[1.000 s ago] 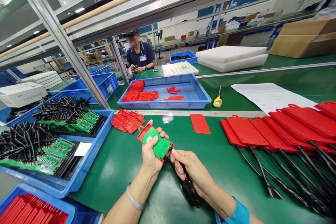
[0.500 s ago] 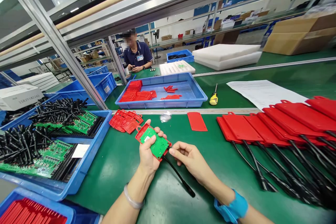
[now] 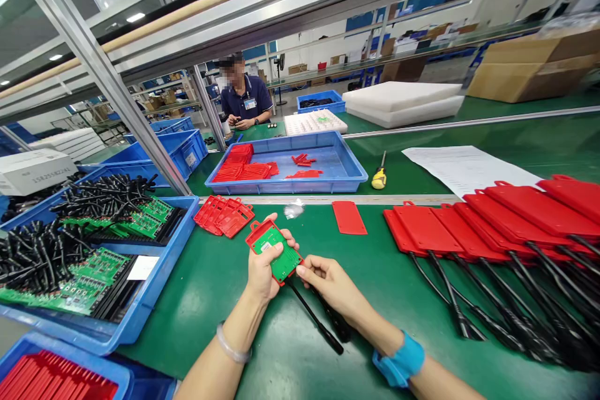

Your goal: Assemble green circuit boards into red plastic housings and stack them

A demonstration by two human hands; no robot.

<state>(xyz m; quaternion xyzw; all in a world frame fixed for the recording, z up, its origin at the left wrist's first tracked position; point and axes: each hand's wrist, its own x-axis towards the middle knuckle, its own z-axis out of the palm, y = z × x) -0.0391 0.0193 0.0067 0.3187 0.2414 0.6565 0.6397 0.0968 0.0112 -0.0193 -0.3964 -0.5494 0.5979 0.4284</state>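
Green rectangular circuit board [image 3: 282, 262], seated-looking in red plastic shell [image 3: 255, 234] over green-topped bench [image 3: 187, 287] | left hand [image 3: 262, 272] clamps both | right hand [image 3: 334, 284] at lower corner, can't tell if pinching | cover not on yet

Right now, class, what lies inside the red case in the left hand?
A green circuit board with a white label. The left hand covers part; the board's underside is hidden.

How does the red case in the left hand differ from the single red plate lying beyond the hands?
The red case holds a green circuit board; the red plate, nothing. The case sits in the left hand; the plate lies on the green bench. Both are red and roughly rectangular.
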